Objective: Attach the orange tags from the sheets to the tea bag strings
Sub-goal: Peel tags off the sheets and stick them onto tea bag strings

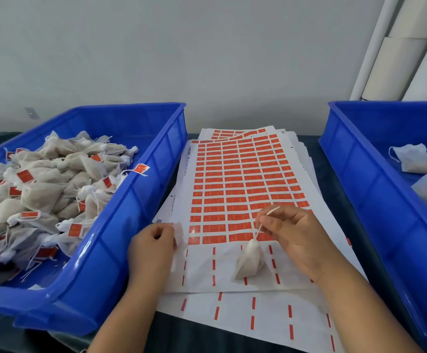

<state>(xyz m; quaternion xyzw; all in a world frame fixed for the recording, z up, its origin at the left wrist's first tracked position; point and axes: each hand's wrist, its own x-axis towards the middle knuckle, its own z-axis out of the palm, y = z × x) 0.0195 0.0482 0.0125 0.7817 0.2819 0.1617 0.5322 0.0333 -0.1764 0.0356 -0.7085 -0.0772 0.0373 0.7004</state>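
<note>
Stripped tag sheet at 6 o'clock, both hands above it.
I log: right hand pinches the tea bag string, tea bag resting on top sheet; left hand, 9 o'clock, clenched around something pale, unidentifiable.

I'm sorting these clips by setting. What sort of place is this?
Probably a small packing or hand-assembly workbench. A blue crate holds a heap of tagged tea bags, sheets of orange tags lie stacked between two crates, and the right hand pinches one tea bag's string.
</note>
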